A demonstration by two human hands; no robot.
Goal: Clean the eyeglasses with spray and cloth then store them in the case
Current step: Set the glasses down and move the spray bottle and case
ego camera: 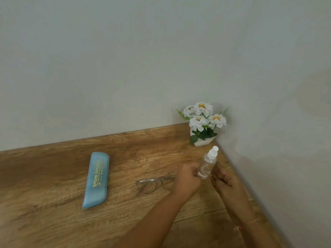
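Note:
A clear spray bottle [208, 163] with a white nozzle is held tilted just above the wooden table [53, 221], near its right corner. My left hand [188, 178] grips the bottle's lower part from the left with curled fingers. On the other side, my right hand [225, 179] has its fingers curled against the bottle. The clear-framed eyeglasses [152, 184] lie on the table just left of my left hand, which hides one end of them. A blue glasses case [96, 179] with gold lettering lies shut further left. No cloth is in view.
A small white pot of white artificial flowers [203, 122] stands in the corner where the two walls meet, just behind the bottle. The wall runs close along the table's right side.

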